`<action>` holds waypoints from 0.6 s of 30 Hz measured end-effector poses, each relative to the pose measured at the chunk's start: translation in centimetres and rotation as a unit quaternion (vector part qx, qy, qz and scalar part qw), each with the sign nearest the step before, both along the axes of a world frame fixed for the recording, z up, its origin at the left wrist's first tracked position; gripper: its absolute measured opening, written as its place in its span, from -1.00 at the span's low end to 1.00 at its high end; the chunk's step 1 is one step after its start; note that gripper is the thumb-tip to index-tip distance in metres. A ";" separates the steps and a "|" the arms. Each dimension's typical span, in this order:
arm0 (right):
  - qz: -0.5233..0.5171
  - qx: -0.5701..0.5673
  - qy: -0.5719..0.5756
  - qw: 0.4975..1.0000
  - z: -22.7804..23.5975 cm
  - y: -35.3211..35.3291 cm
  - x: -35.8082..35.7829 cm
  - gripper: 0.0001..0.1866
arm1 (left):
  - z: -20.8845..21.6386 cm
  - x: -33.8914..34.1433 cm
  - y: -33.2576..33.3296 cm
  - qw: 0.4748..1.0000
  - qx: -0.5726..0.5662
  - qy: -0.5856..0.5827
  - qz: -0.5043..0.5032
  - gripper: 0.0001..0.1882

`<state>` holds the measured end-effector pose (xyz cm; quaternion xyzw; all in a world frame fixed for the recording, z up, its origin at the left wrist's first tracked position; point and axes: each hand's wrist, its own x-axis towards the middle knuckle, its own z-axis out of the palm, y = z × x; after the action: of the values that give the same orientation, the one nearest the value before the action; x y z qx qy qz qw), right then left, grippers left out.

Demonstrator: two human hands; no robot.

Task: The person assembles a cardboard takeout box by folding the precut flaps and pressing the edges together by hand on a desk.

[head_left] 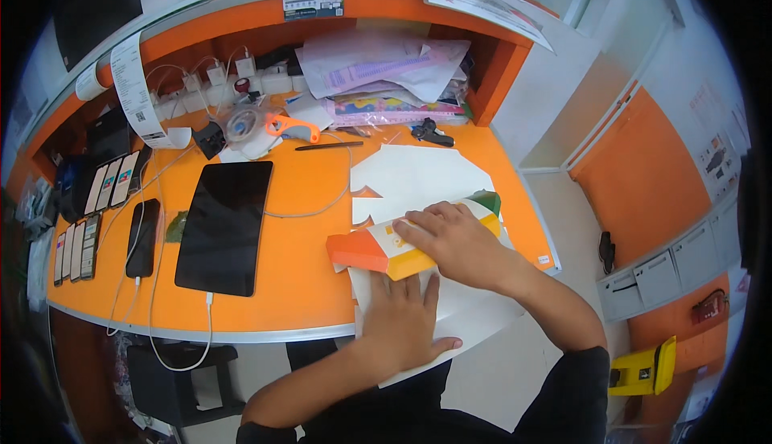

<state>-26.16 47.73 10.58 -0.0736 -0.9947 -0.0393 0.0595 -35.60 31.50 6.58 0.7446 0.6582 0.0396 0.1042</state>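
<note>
A large die-cut cardboard box blank (418, 172), white on its inner face, lies at the right of the orange desk and hangs over the near edge. Across its middle a panel is folded over, showing an orange, yellow, white and green printed outside. My right hand (460, 243) grips this folded part from above, its fingers curled over the top. Just nearer to me, my left hand (400, 319) lies flat on the white card, fingers stretched out and thumb apart. Its fingertips reach the lower edge of the folded panel, which partly hides them.
A black tablet (225, 227) and a phone (142, 237) lie left on the desk (301, 283), with charging cables. More phones (76, 251) stand further left. An orange tape dispenser (293, 128), a black pen (329, 146) and stacked papers (386, 66) are at the back.
</note>
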 end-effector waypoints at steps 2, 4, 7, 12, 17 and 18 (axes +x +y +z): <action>0.023 -0.059 0.003 0.998 1.1 1.7 -0.6 -0.40 | -0.3 1.4 -0.7 0.999 0.052 0.006 0.012 0.21; 0.029 -0.121 -0.028 0.992 3.3 3.4 -1.0 -0.45 | -0.4 2.4 -1.3 0.997 0.074 -0.003 0.008 0.22; -0.011 -0.111 -0.157 0.981 10.7 -0.9 -0.8 -0.42 | 0.8 1.4 -1.5 1.000 0.025 -0.011 0.006 0.21; 0.023 -0.045 -0.100 0.994 8.4 -4.9 3.5 -0.39 | -1.2 1.1 -1.8 0.987 -0.063 -0.144 -0.018 0.15; 0.022 -0.057 -0.011 0.998 6.1 -3.1 4.0 -0.33 | 0.5 1.5 -1.8 0.998 -0.027 -0.058 0.007 -0.02; 0.021 -0.068 -0.022 0.997 6.3 -1.8 3.5 -0.27 | 0.9 1.9 -1.8 1.000 -0.004 0.003 0.008 -0.06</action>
<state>-22.68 45.96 16.89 -0.0558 -0.9975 0.0285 0.0331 -33.66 29.72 7.53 0.7389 0.6647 0.0354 0.1048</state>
